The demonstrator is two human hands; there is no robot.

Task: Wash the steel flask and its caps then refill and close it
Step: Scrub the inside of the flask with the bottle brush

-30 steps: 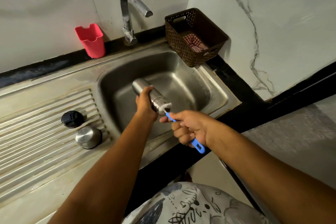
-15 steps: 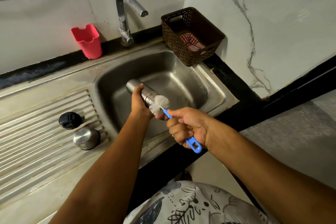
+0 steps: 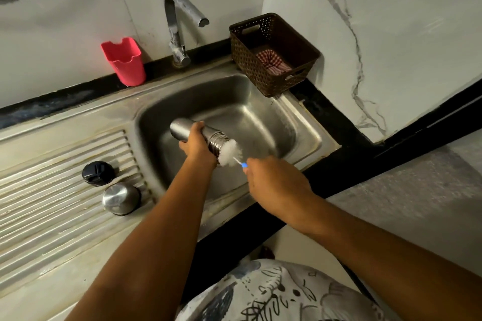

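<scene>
Location: a kitchen corner with marble-patterned wall tiles and a steel sink [image 3: 287,125] set in a dark counter. Lighting is dim.

At far left, the ribbed drainboard [image 3: 52,190] carries 2 caps. There is 1 black cap [image 3: 98,173] and, just beside it and nearer me, 1 steel cap [image 3: 121,198] sitting dome up. Both lie well apart from the flask. Whether they are washed I cannot tell. Behind them, against the wall, stands 1 pink cup [image 3: 122,61]. 1 tap [image 3: 180,26] rises behind the basin, and I see no water running from it.

Over the basin, my left hand [image 3: 197,144] holds the 1 steel flask [image 3: 182,129] on its side, mouth toward my right. Fingers and thumb are clamped round the body just behind the threaded neck. 1 bottle brush [image 3: 229,152] has its white bristle head at the mouth; I cannot tell whether any of it is inside. My right hand [image 3: 273,182] grips the brush's blue handle, its fingers curled under and mostly hidden by the back of the hand.

Handling assessment: the flask is rigid, not fragile, and probably light while empty. Its smooth wall will likely be slippery when wet. A full wrap round the body is the sound hold, and the threads nearby should give extra purchase.

At far right, 1 brown basket [image 3: 300,60] holds 1 checked cloth [image 3: 272,62].
</scene>
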